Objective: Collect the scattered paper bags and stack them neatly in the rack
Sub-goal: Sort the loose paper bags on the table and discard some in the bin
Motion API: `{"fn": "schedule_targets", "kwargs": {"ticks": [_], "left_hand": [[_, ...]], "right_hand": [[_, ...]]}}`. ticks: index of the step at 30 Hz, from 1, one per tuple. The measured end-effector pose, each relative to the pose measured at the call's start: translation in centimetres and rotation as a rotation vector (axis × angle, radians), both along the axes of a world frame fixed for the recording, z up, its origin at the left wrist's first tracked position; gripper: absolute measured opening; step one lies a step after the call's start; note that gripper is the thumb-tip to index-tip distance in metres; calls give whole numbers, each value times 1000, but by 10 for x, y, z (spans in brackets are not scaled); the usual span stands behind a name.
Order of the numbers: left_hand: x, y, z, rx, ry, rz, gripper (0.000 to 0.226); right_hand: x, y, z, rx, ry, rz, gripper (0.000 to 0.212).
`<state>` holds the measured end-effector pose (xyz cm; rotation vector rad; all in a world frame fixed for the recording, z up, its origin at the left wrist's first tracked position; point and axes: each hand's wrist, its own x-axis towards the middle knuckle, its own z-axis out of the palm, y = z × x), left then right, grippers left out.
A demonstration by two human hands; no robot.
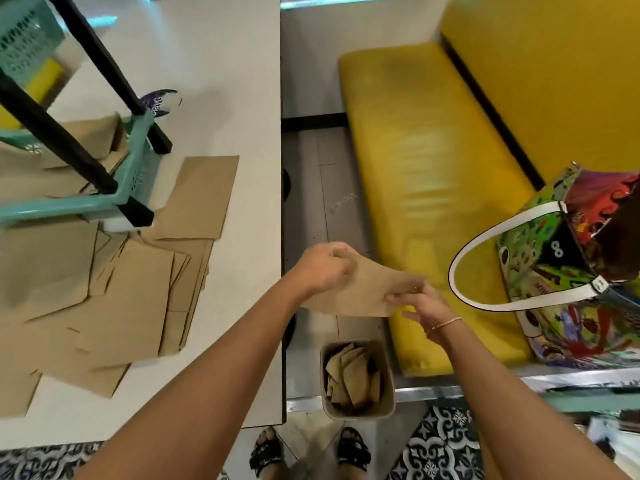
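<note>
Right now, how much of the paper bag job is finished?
Some bags already lie in the teal rack. Both hands, left and right, hold one paper bag beside the table. Many loose bags on it and more in the bin remain.

Yellow bench [426,174]; colourful tote [568,271] on it; purple wrapper, perhaps [157,102].

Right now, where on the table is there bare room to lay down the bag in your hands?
Bare white table lies beyond the rack, and a narrow strip runs along its right edge beside the scattered bags. Near the rack's feet it is crowded. Both hands, left hand and right hand, grip the held bag.
</note>
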<state>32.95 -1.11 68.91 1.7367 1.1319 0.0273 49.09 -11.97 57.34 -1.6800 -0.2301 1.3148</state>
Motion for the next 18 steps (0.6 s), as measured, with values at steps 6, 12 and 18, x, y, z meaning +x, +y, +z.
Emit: {"fn": "schedule_targets", "kwargs": {"ticks": [6, 12, 18], "left_hand": [[-3, 4, -9, 101, 62, 121, 40], [-6, -4, -19, 164, 44, 141, 47], [-15, -6, -22, 235, 8, 154, 46]], "right_hand": [[10, -15, -14, -159, -209, 32, 33], [-9, -39, -34, -561, -729, 580, 29], [-45, -47, -66, -678, -750, 888, 39]]}}
